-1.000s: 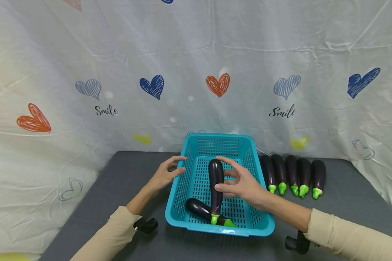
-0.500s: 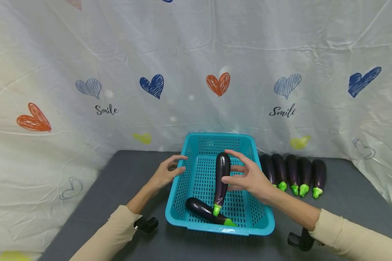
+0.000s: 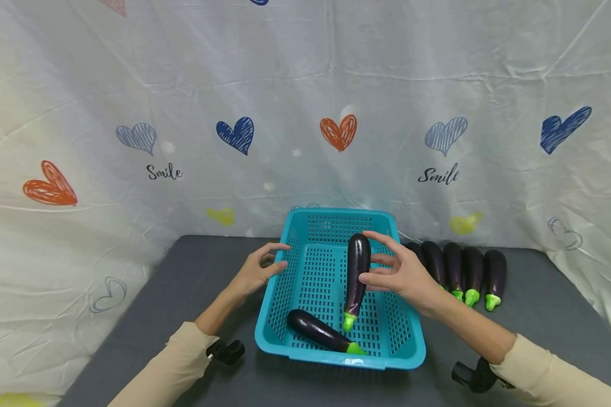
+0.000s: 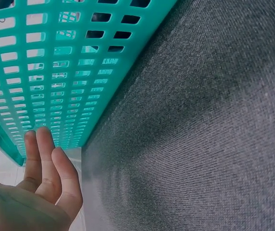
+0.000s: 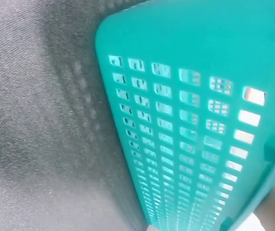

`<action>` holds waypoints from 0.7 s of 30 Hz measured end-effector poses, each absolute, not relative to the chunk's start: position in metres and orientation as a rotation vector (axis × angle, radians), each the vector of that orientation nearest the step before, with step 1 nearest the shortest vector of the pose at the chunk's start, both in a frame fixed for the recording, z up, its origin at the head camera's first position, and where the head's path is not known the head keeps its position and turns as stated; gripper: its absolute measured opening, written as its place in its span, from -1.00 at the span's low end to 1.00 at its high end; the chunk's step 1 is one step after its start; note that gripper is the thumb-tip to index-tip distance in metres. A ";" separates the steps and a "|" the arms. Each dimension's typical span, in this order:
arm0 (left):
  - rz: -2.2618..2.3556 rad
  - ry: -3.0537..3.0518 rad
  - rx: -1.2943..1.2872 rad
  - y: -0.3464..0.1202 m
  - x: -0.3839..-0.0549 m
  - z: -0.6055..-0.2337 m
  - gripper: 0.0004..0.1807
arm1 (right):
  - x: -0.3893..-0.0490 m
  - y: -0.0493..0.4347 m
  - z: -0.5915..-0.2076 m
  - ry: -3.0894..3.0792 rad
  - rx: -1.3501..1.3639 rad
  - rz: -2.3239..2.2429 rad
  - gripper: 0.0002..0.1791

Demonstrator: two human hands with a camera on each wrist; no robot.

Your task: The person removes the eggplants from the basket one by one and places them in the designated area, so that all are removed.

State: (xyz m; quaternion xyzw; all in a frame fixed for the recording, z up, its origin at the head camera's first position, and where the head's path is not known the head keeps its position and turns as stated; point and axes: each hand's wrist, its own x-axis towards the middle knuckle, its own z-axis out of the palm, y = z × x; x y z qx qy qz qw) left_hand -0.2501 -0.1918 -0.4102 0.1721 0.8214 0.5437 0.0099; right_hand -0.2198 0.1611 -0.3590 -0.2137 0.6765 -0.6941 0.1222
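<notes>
In the head view my right hand point(image 3: 407, 277) pinches a dark purple eggplant point(image 3: 356, 265) between thumb and fingers. It stands steeply tilted over the right part of a blue perforated basket point(image 3: 336, 357), its green stem end pointing down. A second eggplant point(image 3: 316, 329) lies slantwise at the basket's near end. My left hand point(image 3: 251, 275) is at the basket's left rim, thumb and index fingertips right at the edge. In the left wrist view, several of its fingers point(image 4: 46, 163) extend loosely along the outer wall point(image 4: 60, 72). The right wrist view shows mainly the opposite wall point(image 5: 176, 120).
Several eggplants point(image 3: 473, 268) stand in a row to the right of the basket, stems toward me, partly behind my right hand. The dark grey table point(image 3: 219, 254) extends around the basket. A white curtain point(image 3: 295, 181) with printed hearts hangs behind.
My right hand has carried the eggplant to the right and slightly away from me, off the lying eggplant it overlapped. The left hand and basket have stayed nearly still.
</notes>
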 end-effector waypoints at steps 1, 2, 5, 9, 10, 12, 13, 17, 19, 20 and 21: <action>1.696 2.566 0.533 -0.192 -0.250 -0.410 -0.55 | -0.220 0.162 -0.358 1.977 -0.624 -2.025 -0.09; 1.693 2.567 0.529 -0.192 -0.250 -0.410 -0.55 | -0.220 0.164 -0.358 1.988 -0.626 -2.021 -0.09; 1.688 2.571 0.524 -0.192 -0.250 -0.410 -0.55 | -0.221 0.168 -0.354 2.006 -0.620 -2.014 -0.09; 1.681 2.578 0.520 -0.192 -0.250 -0.410 -0.55 | -0.222 0.177 -0.346 2.047 -0.594 -1.992 -0.07; 1.681 2.579 0.519 -0.192 -0.250 -0.409 -0.55 | -0.222 0.181 -0.345 2.063 -0.596 -1.984 -0.07; 1.683 2.576 0.524 -0.192 -0.249 -0.409 -0.55 | -0.221 0.187 -0.341 2.085 -0.595 -1.977 -0.07; 1.682 2.576 0.525 -0.192 -0.249 -0.409 -0.55 | -0.221 0.191 -0.339 2.099 -0.599 -1.970 -0.08; 1.683 2.577 0.521 -0.192 -0.250 -0.410 -0.54 | -0.219 0.207 -0.333 2.115 -0.628 -1.981 -0.13; 1.681 2.581 0.506 -0.192 -0.250 -0.410 -0.55 | -0.217 0.216 -0.330 2.113 -0.642 -1.993 -0.16; 1.680 2.582 0.501 -0.193 -0.250 -0.410 -0.55 | -0.217 0.221 -0.328 2.111 -0.651 -2.004 -0.16; 1.678 2.583 0.500 -0.193 -0.250 -0.410 -0.55 | -0.216 0.226 -0.327 2.118 -0.659 -2.009 -0.16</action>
